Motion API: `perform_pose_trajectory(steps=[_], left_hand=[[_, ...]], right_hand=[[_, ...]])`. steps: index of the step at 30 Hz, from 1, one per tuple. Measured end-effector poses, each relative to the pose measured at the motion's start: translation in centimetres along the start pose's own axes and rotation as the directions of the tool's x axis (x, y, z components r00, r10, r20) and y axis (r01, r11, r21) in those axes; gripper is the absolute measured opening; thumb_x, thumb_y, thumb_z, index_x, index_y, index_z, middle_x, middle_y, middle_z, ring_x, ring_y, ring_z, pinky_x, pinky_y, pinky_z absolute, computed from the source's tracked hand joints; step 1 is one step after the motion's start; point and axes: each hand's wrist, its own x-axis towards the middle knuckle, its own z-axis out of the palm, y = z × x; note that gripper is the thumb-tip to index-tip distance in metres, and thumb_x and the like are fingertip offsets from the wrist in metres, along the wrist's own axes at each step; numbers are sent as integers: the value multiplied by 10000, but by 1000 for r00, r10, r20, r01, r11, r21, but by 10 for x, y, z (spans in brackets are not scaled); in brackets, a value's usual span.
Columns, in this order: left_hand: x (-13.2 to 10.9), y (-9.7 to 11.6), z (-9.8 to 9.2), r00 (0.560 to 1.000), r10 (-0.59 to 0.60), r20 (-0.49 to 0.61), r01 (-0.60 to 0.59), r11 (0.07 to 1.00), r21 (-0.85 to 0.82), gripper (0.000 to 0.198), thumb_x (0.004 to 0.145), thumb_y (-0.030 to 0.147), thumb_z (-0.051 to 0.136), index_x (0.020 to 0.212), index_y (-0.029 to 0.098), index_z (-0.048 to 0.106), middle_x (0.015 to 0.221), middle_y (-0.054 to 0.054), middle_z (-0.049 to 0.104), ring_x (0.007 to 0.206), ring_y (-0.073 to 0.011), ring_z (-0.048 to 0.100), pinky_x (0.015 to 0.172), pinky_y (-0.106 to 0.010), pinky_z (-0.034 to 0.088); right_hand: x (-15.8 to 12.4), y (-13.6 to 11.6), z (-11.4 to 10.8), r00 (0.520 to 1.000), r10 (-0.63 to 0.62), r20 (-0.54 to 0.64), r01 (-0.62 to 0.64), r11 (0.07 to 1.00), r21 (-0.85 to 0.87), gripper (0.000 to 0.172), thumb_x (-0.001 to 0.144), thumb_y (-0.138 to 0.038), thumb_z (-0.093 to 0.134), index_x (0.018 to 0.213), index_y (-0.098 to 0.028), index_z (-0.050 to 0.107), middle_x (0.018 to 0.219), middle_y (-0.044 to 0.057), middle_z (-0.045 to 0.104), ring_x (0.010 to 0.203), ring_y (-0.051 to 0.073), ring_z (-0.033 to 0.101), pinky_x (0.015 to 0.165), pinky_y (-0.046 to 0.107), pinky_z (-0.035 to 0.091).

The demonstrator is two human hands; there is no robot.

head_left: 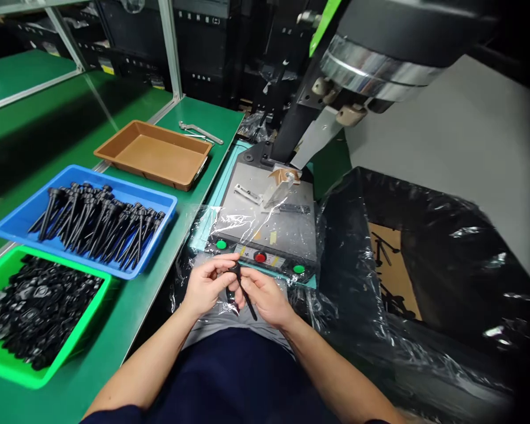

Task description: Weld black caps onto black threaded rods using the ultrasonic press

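Observation:
In front of my lap, a black plastic rod with a wider round head slants between my hands, head up and tail down to the right. My left hand pinches at its head; whether a small separate piece sits there I cannot make out. The fingers of my right hand are closed around the rod just below the head. Similar black headed rods fill a blue tray on the left. Small black round parts are heaped in a green bin nearer to me.
Beyond my hands stands a bench press with a metal base plate, a small fixture, green buttons and a red button. A brown tray and a wrench lie behind. A black-lined box at right holds loose rods.

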Motion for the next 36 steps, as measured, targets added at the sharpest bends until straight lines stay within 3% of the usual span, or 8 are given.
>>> perform_pose_trajectory(steps=[3,10,13,16,19,24,29,36], left_hand=[[7,-2,8,997,50,59,-56,992,109,160,791,218,713,949,198,733,1251,-123,636,1140,-236,602,994,-391,468],[23,-11,22,972,137,191,-183,950,252,183,856,236,640,1031,223,693,1288,-115,584,1195,-244,556,1033,-442,433],[35,-20,27,941,211,265,-312,845,435,381,869,258,619,1249,256,592,1383,-118,525,1299,-264,469,1087,-492,376],[45,-34,35,894,197,402,-436,589,680,496,870,283,604,1356,252,509,1511,-137,386,1439,-329,249,1133,-584,264],[50,-52,44,880,57,471,-463,317,828,536,843,284,626,1364,239,504,1598,-160,178,1470,-401,60,1112,-691,161],[42,-82,45,863,-64,501,-488,145,861,595,795,290,671,1357,202,494,1607,-194,68,1469,-410,23,1105,-711,134],[29,-98,37,858,-112,501,-489,121,864,597,782,288,680,1343,191,503,1605,-206,11,1463,-424,-3,1105,-712,131],[27,-99,34,857,-126,499,-486,120,866,574,770,272,687,1315,209,521,1611,-187,15,1466,-416,12,1105,-716,125]], right_hand=[[6,-4,-4,999,-45,-11,46,990,136,394,907,-475,580,1205,-219,592,809,21,614,654,134,593,584,276,519],[10,-34,-32,1000,27,-14,-25,990,142,323,808,-398,723,1040,-195,625,854,22,635,700,147,626,640,309,552],[15,-69,-62,971,-152,-186,159,987,22,304,772,-343,760,1012,-221,619,878,22,663,718,162,650,701,341,553],[24,-112,-102,747,-501,-437,467,863,-192,338,776,-362,747,1073,-263,619,1003,43,667,914,197,644,859,391,532],[40,-144,-139,538,-681,-497,573,728,-377,291,841,-393,665,1103,-280,608,1065,48,657,935,188,633,828,371,542],[78,-150,-165,374,-785,-495,573,615,-542,317,869,-403,620,1157,-292,548,1168,47,613,929,171,626,767,342,562],[109,-133,-170,390,-776,-495,591,623,-512,361,819,-399,676,1129,-262,550,1149,59,622,986,187,617,832,359,555],[139,-121,-183,570,-692,-444,427,710,-560,392,722,-394,714,1047,-197,619,1043,86,666,990,219,603,878,380,501]])
